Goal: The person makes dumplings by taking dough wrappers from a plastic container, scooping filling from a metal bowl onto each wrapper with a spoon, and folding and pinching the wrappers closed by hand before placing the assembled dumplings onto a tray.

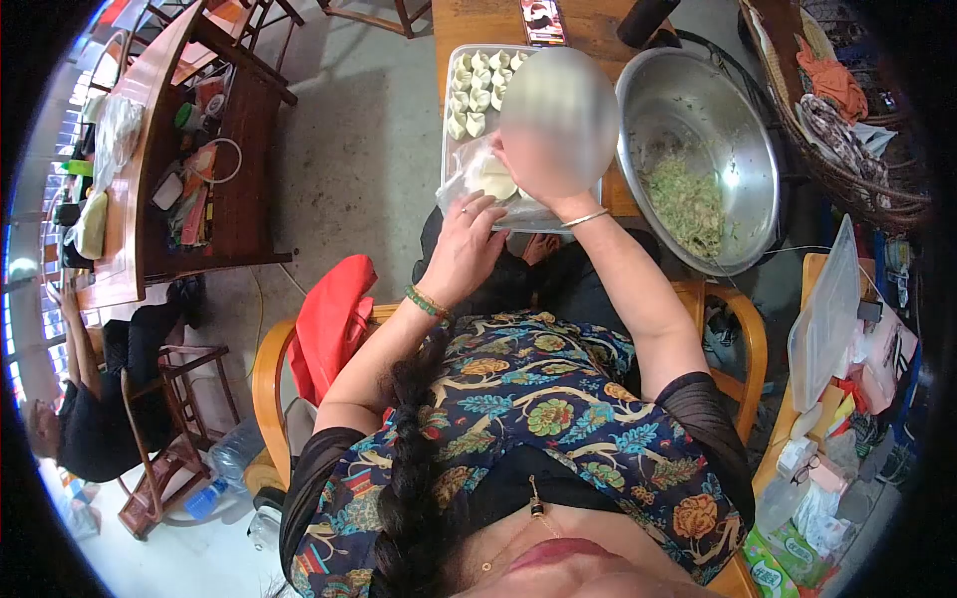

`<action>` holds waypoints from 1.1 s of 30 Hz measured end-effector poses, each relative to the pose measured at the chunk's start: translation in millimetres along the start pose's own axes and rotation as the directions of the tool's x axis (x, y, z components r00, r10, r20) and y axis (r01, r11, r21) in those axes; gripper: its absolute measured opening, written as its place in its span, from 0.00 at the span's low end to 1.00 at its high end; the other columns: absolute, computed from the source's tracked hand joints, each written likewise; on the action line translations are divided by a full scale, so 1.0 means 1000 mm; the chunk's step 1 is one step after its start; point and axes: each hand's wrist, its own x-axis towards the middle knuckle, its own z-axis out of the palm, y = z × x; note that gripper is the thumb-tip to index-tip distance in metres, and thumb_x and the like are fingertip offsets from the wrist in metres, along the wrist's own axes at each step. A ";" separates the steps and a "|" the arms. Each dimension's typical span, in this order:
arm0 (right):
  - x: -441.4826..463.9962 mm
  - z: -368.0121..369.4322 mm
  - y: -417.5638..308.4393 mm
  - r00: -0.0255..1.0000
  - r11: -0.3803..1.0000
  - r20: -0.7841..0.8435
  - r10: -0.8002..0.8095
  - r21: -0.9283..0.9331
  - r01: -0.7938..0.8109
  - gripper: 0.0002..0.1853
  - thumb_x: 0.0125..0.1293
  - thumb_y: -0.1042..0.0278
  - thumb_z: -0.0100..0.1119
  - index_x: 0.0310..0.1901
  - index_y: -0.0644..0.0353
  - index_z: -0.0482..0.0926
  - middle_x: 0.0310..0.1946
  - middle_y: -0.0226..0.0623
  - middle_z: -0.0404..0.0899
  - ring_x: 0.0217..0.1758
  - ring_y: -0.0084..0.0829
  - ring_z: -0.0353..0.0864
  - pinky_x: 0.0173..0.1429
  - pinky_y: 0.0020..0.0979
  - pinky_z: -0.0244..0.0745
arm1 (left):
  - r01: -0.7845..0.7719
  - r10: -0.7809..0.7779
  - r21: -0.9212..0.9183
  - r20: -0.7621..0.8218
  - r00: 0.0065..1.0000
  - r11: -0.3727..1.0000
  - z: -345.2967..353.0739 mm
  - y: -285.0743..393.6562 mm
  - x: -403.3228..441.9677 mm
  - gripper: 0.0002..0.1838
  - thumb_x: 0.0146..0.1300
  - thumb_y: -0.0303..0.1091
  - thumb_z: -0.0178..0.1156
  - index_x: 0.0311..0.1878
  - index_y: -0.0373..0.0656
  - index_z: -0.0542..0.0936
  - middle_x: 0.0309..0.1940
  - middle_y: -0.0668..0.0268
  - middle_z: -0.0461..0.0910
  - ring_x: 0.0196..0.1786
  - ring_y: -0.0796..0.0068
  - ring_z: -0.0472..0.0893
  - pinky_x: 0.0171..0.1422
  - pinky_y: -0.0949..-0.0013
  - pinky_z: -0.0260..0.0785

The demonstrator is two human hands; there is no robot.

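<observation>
A clear plastic bag with pale round dough wrappers lies over the near end of a tray. My left hand has its fingers bent onto the bag's near left edge, gripping it. My right hand reaches over the bag from the right, its thumb side close to the wrappers. A blurred round patch covers most of its fingers, so what they hold is hidden. Rows of folded dumplings fill the tray's far left part.
A big metal basin with green-flecked filling stands right of the tray. A phone-like printed item and a dark cylinder lie on the wooden table beyond. Another person sits at far left near a cabinet.
</observation>
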 end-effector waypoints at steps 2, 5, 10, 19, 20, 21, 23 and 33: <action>0.001 -0.011 -0.013 0.987 0.999 -0.153 -0.054 -0.008 0.053 0.07 0.65 0.72 0.59 0.43 0.61 0.76 0.34 0.48 0.81 0.42 0.51 0.81 0.46 0.46 0.75 | 0.248 -0.218 -0.243 0.146 0.965 0.938 -0.008 0.013 0.005 0.16 0.65 0.31 0.64 0.55 0.40 0.78 0.53 0.60 0.80 0.63 0.57 0.75 0.67 0.57 0.67; -0.004 -0.027 -0.026 0.974 0.997 -0.214 -0.069 0.007 0.072 0.09 0.63 0.75 0.62 0.45 0.60 0.78 0.34 0.42 0.81 0.39 0.43 0.83 0.44 0.40 0.77 | 0.628 -0.406 -0.582 0.480 0.778 0.516 -0.002 0.010 0.009 0.24 0.75 0.44 0.55 0.63 0.35 0.72 0.63 0.55 0.74 0.63 0.60 0.76 0.67 0.59 0.68; -0.040 -0.051 -0.055 0.953 0.962 -0.155 -0.259 -0.125 0.241 0.12 0.62 0.73 0.65 0.48 0.59 0.79 0.37 0.41 0.81 0.43 0.41 0.82 0.46 0.38 0.77 | 0.416 -0.362 -0.730 0.649 0.668 -0.542 0.002 0.021 0.027 0.41 0.74 0.64 0.42 0.69 0.31 0.61 0.61 0.48 0.72 0.63 0.56 0.74 0.71 0.57 0.66; -0.135 -0.154 -0.077 0.965 0.978 -0.261 0.039 -0.187 -0.090 0.14 0.63 0.65 0.66 0.47 0.62 0.80 0.43 0.41 0.80 0.50 0.43 0.79 0.58 0.41 0.73 | 0.467 -0.399 -0.778 0.620 0.676 -0.419 0.022 0.045 0.034 0.24 0.75 0.45 0.53 0.67 0.40 0.68 0.62 0.60 0.76 0.62 0.65 0.77 0.66 0.58 0.70; -0.146 -0.174 -0.071 0.946 0.935 -0.310 0.091 -0.300 -0.188 0.15 0.63 0.64 0.66 0.47 0.63 0.79 0.43 0.42 0.79 0.50 0.45 0.78 0.57 0.42 0.73 | 0.481 -0.426 -0.780 0.623 0.656 -0.401 0.025 0.048 0.035 0.21 0.75 0.41 0.54 0.64 0.40 0.71 0.58 0.62 0.79 0.57 0.67 0.81 0.60 0.60 0.74; -0.157 -0.193 -0.065 0.921 0.867 -0.365 0.135 -0.406 -0.288 0.16 0.63 0.62 0.67 0.47 0.63 0.79 0.43 0.43 0.79 0.50 0.46 0.78 0.57 0.42 0.73 | 0.496 -0.406 -0.769 0.636 0.656 -0.404 0.027 0.050 0.035 0.21 0.75 0.41 0.54 0.64 0.40 0.71 0.58 0.62 0.79 0.57 0.67 0.81 0.60 0.60 0.74; -0.183 -0.224 -0.061 0.898 0.732 -0.326 0.294 -0.527 -0.431 0.20 0.63 0.56 0.67 0.48 0.64 0.79 0.42 0.45 0.77 0.49 0.47 0.77 0.56 0.42 0.73 | 0.559 -0.392 -0.760 0.650 0.651 -0.333 0.033 0.052 0.037 0.17 0.74 0.39 0.56 0.60 0.41 0.74 0.53 0.65 0.82 0.52 0.70 0.83 0.52 0.65 0.76; -0.229 -0.248 -0.033 0.756 0.568 -0.163 0.634 -0.565 -0.598 0.07 0.66 0.68 0.58 0.35 0.64 0.76 0.31 0.52 0.81 0.39 0.53 0.83 0.44 0.49 0.78 | 0.727 -0.298 -0.675 0.725 0.621 -0.128 0.063 0.086 0.058 0.16 0.71 0.38 0.61 0.56 0.41 0.77 0.50 0.64 0.83 0.52 0.71 0.83 0.53 0.65 0.78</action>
